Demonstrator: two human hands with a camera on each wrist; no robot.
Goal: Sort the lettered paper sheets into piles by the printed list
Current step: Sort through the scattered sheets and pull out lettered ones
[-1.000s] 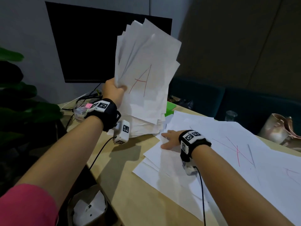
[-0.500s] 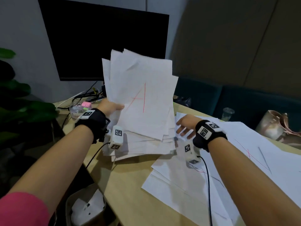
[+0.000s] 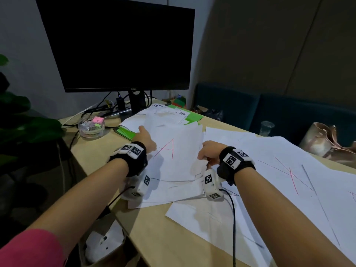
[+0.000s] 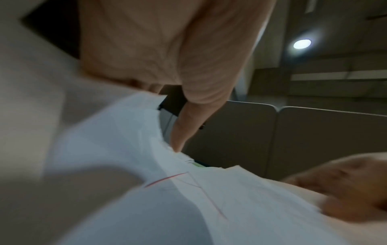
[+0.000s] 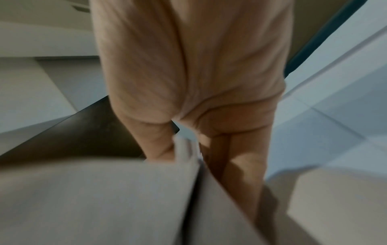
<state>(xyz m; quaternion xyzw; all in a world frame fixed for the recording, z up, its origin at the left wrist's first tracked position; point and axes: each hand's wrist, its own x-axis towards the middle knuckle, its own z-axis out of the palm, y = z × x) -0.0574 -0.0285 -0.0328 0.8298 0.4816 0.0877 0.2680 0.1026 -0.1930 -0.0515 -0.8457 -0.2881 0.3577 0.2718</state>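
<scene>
My left hand (image 3: 146,138) and right hand (image 3: 209,151) both grasp the stack of sheets (image 3: 177,160), red "A" on top, low over the table (image 3: 154,234).

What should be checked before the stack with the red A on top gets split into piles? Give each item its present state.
1. Stack of sheets down on the desk: ok, it lies flat near the monitor.
2. Top letter legible: ok, a red A faces up.
3. Left hand on the stack's left edge: ok, thumb on top; its grip underneath is hidden.
4. Right hand on the right edge: ok, thumb and fingers pinch the sheet edges in the right wrist view.
5. Printed list in view: cannot tell; printed papers lie behind the stack, text too small to read.
6. Landing space: not ok, loose lettered sheets cover the desk to the right.
</scene>
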